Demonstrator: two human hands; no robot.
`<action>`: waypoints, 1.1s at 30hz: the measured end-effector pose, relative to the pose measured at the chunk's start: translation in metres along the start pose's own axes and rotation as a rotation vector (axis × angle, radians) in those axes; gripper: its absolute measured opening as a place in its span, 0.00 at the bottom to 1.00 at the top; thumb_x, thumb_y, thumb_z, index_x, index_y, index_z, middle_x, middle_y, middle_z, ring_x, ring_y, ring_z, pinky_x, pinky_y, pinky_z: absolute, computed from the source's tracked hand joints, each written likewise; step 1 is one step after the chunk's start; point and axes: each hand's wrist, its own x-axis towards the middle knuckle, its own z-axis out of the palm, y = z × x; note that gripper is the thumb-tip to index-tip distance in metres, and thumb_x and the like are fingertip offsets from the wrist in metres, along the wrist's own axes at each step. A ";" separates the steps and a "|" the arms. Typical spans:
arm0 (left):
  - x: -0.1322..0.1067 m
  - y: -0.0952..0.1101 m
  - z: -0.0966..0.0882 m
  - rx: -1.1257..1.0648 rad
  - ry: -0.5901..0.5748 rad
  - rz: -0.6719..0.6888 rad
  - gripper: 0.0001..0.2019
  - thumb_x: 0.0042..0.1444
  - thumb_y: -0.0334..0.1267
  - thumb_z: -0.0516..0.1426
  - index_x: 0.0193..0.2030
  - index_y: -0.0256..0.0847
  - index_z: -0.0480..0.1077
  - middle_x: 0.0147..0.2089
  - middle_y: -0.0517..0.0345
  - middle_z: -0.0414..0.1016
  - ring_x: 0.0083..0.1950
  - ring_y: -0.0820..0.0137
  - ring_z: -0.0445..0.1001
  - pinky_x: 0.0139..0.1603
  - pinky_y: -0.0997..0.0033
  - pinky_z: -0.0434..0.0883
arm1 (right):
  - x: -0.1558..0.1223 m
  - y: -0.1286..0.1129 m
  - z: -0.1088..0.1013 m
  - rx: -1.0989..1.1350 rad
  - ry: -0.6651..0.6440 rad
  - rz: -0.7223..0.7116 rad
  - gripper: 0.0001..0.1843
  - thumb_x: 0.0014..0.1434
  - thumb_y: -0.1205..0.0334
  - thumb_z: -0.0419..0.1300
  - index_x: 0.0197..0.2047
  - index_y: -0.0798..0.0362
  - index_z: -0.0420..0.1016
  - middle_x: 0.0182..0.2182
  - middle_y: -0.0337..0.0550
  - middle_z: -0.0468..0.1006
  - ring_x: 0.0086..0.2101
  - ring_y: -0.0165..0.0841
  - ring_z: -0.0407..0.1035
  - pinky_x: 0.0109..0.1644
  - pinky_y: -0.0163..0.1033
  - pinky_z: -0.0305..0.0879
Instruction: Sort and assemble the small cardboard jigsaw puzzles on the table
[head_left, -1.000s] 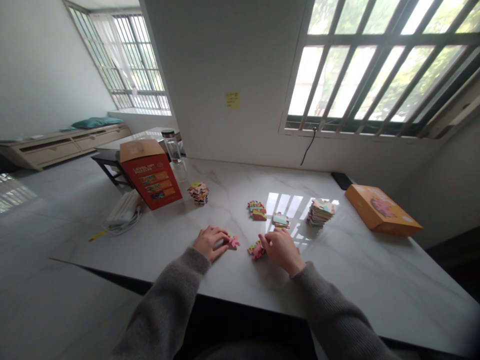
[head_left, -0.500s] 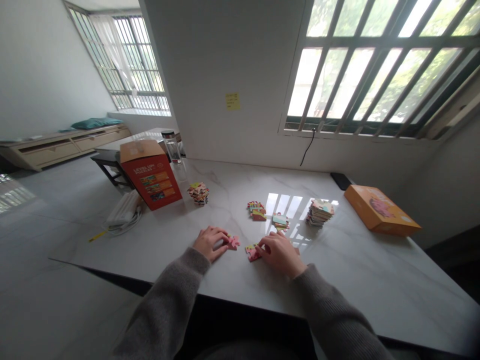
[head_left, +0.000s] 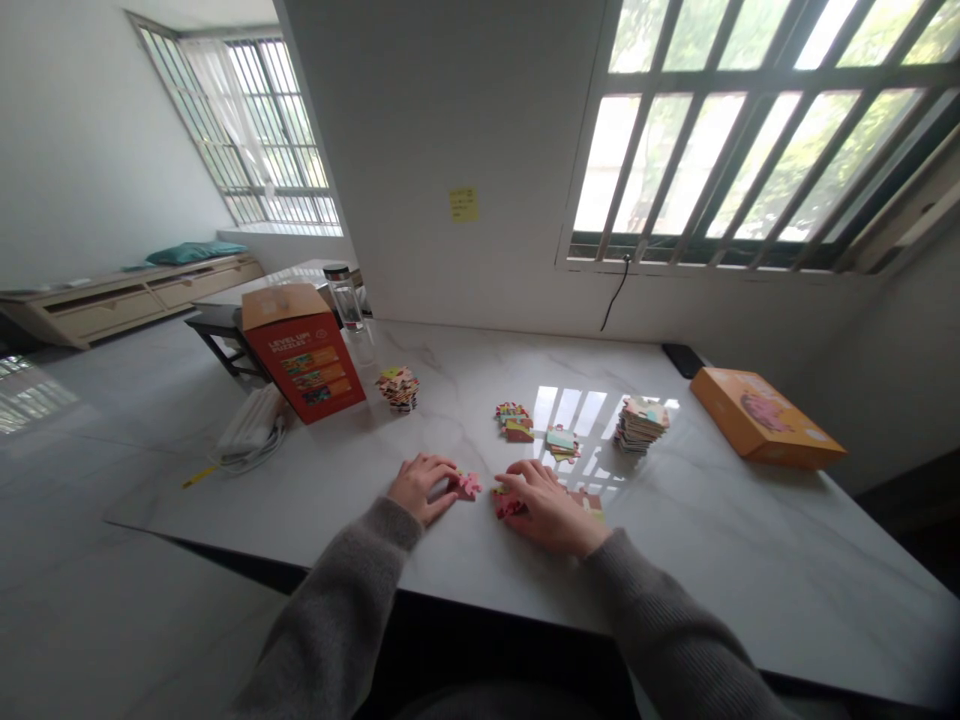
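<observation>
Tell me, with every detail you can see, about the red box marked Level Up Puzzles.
The red cardboard box stands upright on the white marble table, near its far left corner. Its top face is orange, and it looks closed. The front shows the title in pale letters above a strip of small colourful pictures. Only the table seems to touch it.

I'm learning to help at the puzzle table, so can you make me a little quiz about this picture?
1. True or false: the right hand is nearer the tall stack of puzzle pieces than the left hand is.
2. Which box lies flat on the table: A the red box, or B the orange box?
3. Fill the gap: the yellow note is stuck on the ____.

Key: 1 true; 2 B; 3 wall.
</observation>
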 end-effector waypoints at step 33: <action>-0.008 0.024 0.010 0.005 -0.005 0.178 0.15 0.61 0.35 0.55 0.53 0.47 0.73 0.50 0.53 0.75 0.52 0.60 0.68 0.55 0.57 0.70 | 0.024 -0.015 0.023 -0.176 0.118 0.111 0.16 0.64 0.49 0.61 0.49 0.49 0.73 0.45 0.48 0.71 0.46 0.42 0.66 0.51 0.48 0.60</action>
